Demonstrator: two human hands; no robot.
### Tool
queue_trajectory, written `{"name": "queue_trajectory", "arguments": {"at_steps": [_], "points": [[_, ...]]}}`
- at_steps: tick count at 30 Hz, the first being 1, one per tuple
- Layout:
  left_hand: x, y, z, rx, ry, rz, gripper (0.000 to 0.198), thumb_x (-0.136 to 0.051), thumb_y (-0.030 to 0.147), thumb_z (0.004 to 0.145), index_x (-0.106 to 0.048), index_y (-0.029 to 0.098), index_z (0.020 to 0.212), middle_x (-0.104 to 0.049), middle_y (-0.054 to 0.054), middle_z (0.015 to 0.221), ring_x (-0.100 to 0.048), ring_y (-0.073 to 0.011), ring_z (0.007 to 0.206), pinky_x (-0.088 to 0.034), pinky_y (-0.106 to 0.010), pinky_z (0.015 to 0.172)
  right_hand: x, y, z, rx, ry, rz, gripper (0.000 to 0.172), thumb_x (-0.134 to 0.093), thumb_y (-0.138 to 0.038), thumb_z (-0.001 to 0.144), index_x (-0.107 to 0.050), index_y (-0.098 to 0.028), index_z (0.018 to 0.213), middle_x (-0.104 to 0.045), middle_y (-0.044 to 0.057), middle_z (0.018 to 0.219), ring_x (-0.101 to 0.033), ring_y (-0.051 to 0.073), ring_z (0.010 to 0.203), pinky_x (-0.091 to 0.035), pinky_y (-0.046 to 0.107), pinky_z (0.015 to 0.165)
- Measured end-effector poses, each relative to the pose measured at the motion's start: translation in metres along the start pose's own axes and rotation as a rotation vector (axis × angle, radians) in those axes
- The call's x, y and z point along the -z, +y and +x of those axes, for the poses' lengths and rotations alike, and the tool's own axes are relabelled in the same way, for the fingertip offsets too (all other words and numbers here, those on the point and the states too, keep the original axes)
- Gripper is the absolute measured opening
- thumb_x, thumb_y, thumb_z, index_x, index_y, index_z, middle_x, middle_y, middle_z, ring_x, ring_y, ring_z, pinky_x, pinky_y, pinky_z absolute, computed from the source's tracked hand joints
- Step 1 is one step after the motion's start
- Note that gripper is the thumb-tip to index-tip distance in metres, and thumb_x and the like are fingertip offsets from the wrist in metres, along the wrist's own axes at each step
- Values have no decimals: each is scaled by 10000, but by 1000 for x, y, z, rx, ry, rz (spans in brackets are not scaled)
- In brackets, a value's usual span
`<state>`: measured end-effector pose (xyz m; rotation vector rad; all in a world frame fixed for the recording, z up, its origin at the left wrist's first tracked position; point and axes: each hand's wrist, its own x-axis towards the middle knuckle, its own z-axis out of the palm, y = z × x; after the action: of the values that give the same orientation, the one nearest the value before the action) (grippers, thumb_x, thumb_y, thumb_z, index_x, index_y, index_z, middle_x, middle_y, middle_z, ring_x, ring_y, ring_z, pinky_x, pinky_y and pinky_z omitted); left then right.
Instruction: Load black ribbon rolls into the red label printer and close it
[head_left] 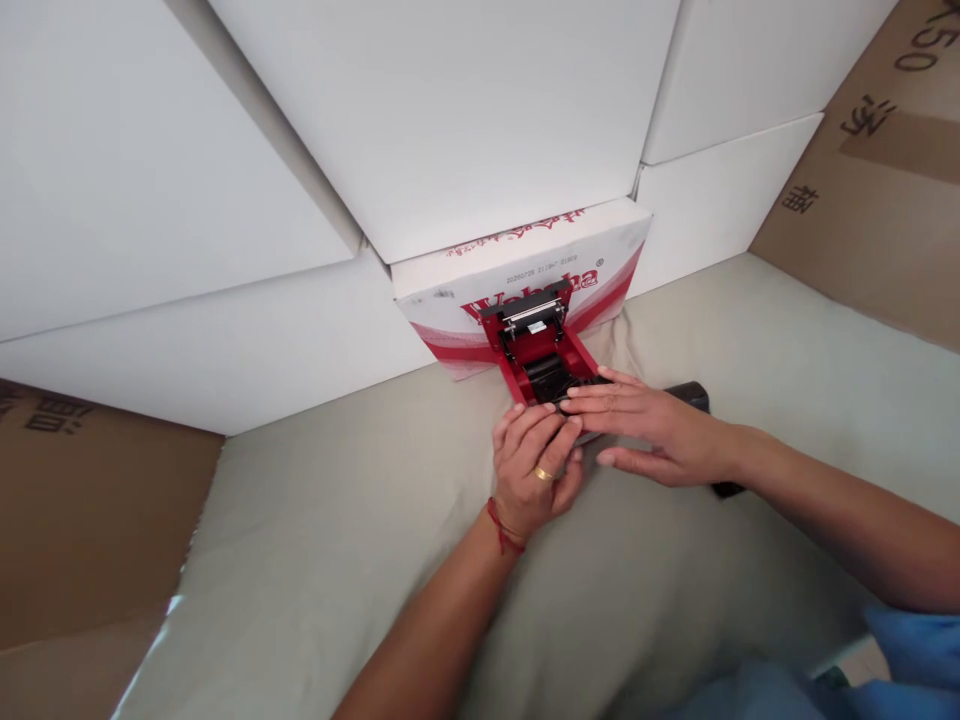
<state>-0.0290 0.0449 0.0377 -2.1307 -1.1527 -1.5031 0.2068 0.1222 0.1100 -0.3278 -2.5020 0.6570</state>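
A red device with black rollers [547,372] stands on the cloth, and its dark-edged lid [525,312] is tilted up at the back. A silver rod runs across the lid. My left hand [534,468], with a gold ring and a red string bracelet, curls its fingers over the near edge of the device. My right hand [645,420] lies over the near right edge, fingers stretched out and close to the left fingertips. Both hands hide the front of the device. Partly behind my right hand, a black cylindrical object [688,395] rests on the cloth.
A white and red printed carton [442,325] stands directly behind the device. White panels [480,110] form a wall at the back. Brown cardboard closes the left side [90,520] and right side [892,200]. Pale greenish cloth [315,540] covers the surface.
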Motion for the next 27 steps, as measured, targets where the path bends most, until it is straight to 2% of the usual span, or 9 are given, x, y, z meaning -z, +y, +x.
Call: {"name": "queue_trajectory", "arguments": {"at_steps": [3,6,8,11,14,17,20,24,27], "points": [[0,-2,0,-13,-22,45,407,-703,147,990,-776,244,1378,-819,-62,1113,-760,-239,1205,-489,-446,1251,7,8,13,-204,255,181,320,-636,-450,1184,-867,-311,1357,-876,53,1414,-806,235,1381,-543,458,1336],[0,-5,-2,-28,-66,70,448,-705,168,982,-794,304,1399,-798,-59,1120,-746,-252,1208,-479,-471,1259,10,36,37,-478,600,239,461,-620,-656,1150,-884,-289,1241,-890,72,1343,-827,280,1300,-624,479,1225],[0,-6,-5,-24,-90,75,537,-711,174,973,-765,349,1479,-782,-60,1141,-737,-259,1213,-459,-493,1283,8,60,55,-549,695,266,586,-639,-790,1084,-856,-268,1239,-877,94,1351,-805,303,1323,-618,506,1214],[-3,-5,-7,-13,-112,72,616,-707,164,968,-727,396,1540,-754,-61,1178,-722,-265,1249,-443,-513,1314,0,86,77,-551,700,315,713,-633,-896,1018,-818,-255,1270,-851,104,1399,-778,299,1356,-600,495,1223],[-4,-4,-8,-8,-118,68,606,-702,144,962,-731,382,1520,-733,-68,1204,-703,-266,1293,-444,-514,1327,-5,90,88,-516,693,300,758,-598,-921,1017,-825,-268,1328,-834,78,1439,-752,290,1389,-564,474,1264],[-4,-3,-6,-18,-130,76,568,-712,144,951,-745,352,1479,-718,-77,1216,-683,-274,1319,-434,-515,1333,-1,79,91,-482,684,249,789,-509,-938,1046,-869,-289,1313,-850,61,1357,-757,281,1349,-540,469,1283],[-3,-2,-5,-36,-136,95,506,-719,149,949,-767,328,1420,-711,-83,1221,-662,-276,1340,-413,-504,1349,7,63,87,-413,627,183,794,-428,-909,1094,-921,-291,1181,-870,64,1237,-774,274,1278,-542,478,1268],[-2,-2,-5,-48,-123,130,450,-723,160,950,-795,314,1366,-711,-86,1219,-648,-276,1351,-354,-490,1389,9,45,71,-306,533,125,683,-461,-801,1150,-920,-297,1200,-886,66,1340,-781,272,1348,-536,487,1281],[-2,-1,-6,-29,-118,130,531,-736,176,951,-776,375,1442,-728,-73,1223,-665,-279,1341,-327,-504,1397,3,38,49,-311,475,69,634,-421,-718,1197,-911,-316,1213,-903,50,1322,-808,271,1350,-497,548,1336]]}}
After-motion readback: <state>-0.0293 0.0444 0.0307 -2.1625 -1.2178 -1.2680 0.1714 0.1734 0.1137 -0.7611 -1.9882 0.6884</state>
